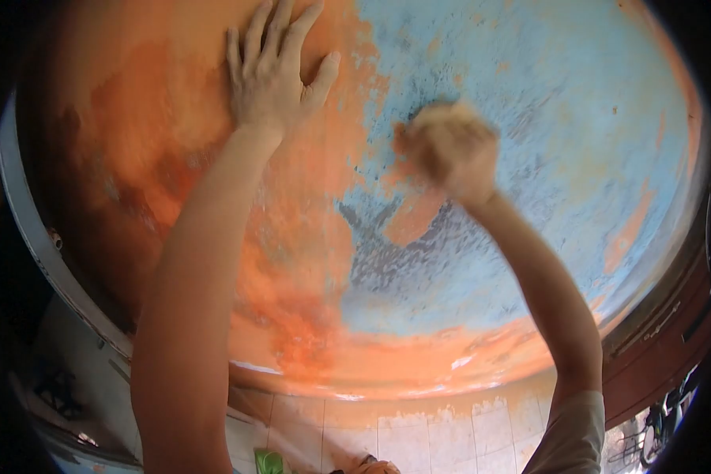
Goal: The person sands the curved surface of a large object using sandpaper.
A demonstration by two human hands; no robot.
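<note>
Nearest, two bare forearms rise from the lower edge of the frame, the right one ending below in a pale short sleeve (569,434) at lower right. Ahead of them, a large curved painted surface (577,150) fills most of the frame, orange across the left and along the lower edge, pale blue across the centre right, with dark grey mottling near the middle.

At upper centre-left, the left hand (272,83) lies palm down on the orange part, fingers spread wide and thumb out toward the blue; the surface is directly beneath these fingers. The right hand (454,150), right of centre, is blurred, its fingers curled in against the blue area close to the ragged orange border; whether they grip anything cannot be told. An isolated orange patch (416,217) sits just below that hand, toward the left.

Farther off, past the lower edge of the curve, are pale tiles (403,444), a small green object (269,460) at bottom centre-left, and a partly visible bicycle (652,438) in the lower right corner.
</note>
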